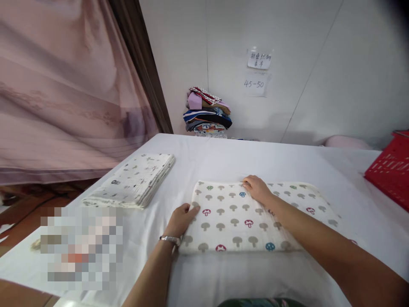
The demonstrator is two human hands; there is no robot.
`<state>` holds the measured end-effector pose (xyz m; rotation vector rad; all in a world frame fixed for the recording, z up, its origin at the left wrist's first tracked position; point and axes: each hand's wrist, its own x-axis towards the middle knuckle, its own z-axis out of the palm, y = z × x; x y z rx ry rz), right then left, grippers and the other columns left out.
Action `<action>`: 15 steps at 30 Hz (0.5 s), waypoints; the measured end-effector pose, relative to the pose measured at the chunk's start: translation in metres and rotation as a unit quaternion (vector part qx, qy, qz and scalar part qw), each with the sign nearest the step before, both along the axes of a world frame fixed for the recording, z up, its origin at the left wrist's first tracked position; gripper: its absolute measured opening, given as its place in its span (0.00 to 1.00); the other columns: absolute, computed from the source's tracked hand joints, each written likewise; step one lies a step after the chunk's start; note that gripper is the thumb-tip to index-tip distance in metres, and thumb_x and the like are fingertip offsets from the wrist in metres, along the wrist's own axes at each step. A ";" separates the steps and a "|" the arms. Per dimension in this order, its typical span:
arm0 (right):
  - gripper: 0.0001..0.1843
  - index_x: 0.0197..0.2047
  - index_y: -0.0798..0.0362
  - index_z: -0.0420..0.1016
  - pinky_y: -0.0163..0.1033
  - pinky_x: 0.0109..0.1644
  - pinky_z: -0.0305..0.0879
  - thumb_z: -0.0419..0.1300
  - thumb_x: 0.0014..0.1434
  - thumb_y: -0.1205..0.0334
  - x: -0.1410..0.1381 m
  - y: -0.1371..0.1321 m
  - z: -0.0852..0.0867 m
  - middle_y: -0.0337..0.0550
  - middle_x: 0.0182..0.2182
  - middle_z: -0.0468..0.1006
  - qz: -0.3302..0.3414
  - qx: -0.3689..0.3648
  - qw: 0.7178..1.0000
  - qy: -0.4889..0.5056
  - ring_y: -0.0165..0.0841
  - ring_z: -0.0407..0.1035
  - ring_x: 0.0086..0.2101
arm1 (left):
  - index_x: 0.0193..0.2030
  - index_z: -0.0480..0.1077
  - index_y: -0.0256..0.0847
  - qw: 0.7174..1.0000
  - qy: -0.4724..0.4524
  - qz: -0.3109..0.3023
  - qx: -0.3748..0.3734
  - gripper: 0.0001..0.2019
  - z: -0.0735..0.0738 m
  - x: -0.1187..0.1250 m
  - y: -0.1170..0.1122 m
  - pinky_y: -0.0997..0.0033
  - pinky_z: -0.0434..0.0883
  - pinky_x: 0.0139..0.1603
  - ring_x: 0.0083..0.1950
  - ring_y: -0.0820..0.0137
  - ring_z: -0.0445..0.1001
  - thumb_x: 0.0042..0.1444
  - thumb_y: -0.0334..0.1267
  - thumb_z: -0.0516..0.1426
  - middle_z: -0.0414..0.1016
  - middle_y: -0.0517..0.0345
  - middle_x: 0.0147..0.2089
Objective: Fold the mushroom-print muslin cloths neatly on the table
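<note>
A white cloth with grey, red, blue and green mushroom prints (234, 221) lies folded flat in a rectangle in front of me. At its left edge, my left hand (182, 219) has the thumb on top and the other fingers curled beneath, gripping the side. My right hand (256, 188) reaches across the cloth and pinches its far edge near the middle. The right forearm covers part of the cloth's right side. To the left lies a second folded cloth (134, 179), white with small dark prints, apart from both hands.
Everything rests on a white-covered table (252, 160). A red plastic basket (391, 168) stands at the right. Beyond the far edge, a stack of folded textiles (207, 115) leans near the wall. A pink curtain (70, 85) hangs at the left. A pixelated patch hides the near-left table area.
</note>
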<state>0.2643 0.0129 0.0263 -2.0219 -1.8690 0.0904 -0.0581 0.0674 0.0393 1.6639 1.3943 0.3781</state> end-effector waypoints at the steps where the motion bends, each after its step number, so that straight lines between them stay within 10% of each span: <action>1: 0.09 0.40 0.53 0.73 0.38 0.46 0.57 0.52 0.59 0.64 -0.002 0.001 0.002 0.44 0.38 0.74 0.019 -0.003 1.000 0.009 0.35 0.65 0.40 | 0.25 0.67 0.38 1.000 -0.002 -0.001 0.000 0.21 0.000 0.000 0.000 0.75 0.60 0.24 0.27 0.69 0.67 0.44 0.58 0.55 0.68 0.60 0.22; 6: 0.09 0.39 0.52 0.73 0.40 0.48 0.57 0.53 0.58 0.64 -0.018 0.016 0.006 0.45 0.40 0.74 0.104 -0.011 0.992 0.065 0.36 0.65 0.42 | 0.24 0.66 0.38 1.000 -0.017 0.009 -0.007 0.21 -0.001 0.000 -0.001 0.75 0.59 0.23 0.25 0.70 0.66 0.43 0.58 0.56 0.66 0.61 0.20; 15: 0.05 0.35 0.52 0.72 0.39 0.46 0.58 0.56 0.54 0.67 -0.041 0.038 -0.003 0.43 0.37 0.73 0.062 -0.028 0.995 0.080 0.34 0.64 0.40 | 0.24 0.66 0.38 1.000 -0.025 0.008 -0.011 0.20 0.000 -0.001 -0.002 0.75 0.60 0.24 0.26 0.70 0.67 0.44 0.57 0.56 0.68 0.61 0.21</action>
